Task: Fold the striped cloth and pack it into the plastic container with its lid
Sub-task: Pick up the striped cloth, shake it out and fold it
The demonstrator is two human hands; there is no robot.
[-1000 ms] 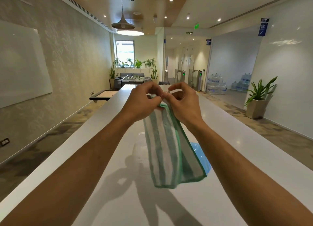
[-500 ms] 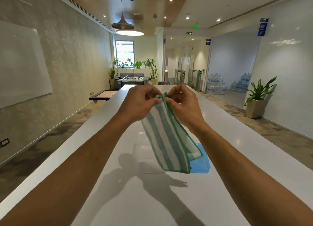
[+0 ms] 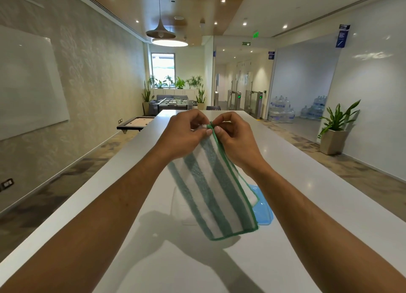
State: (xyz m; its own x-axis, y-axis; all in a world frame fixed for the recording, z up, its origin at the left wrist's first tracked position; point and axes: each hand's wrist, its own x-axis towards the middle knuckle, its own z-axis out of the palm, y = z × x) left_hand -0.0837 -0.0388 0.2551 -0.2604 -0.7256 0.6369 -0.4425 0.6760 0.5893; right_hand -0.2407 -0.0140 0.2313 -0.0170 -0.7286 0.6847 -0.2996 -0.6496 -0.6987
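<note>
We're at a long white desk (image 3: 307, 183) that runs straight away from us toward the far end of the room.

Striped cloth (image 3: 211, 189) is off the desk, held up in the air in front of us. It's folded into a long narrow panel, green and white stripes running along its length, green stitched border. Long axis goes from the pinched top corner, up and away from us, down toward us and slightly to the right; the free bottom edge hangs loose above the desk and casts a shadow there.

Plastic container (image 3: 182, 202) is clear and sits on the desk directly behind the hanging cloth, mostly hidden by it; only its left side shows. Blue lid (image 3: 264, 213) lies flat on the desk just right of the container, partly covered by the cloth's lower right edge. We can't tell whether lid and container touch.

Left hand (image 3: 184, 134) and right hand (image 3: 232, 134) meet at the cloth's top corner, fingers curled in. Both are clamped on the cloth: left thumb and fingertips pinch the top edge from the left, right thumb and fingertips pinch the green border from the right. The two pinches sit almost against each other, thumbnails facing us.
</note>
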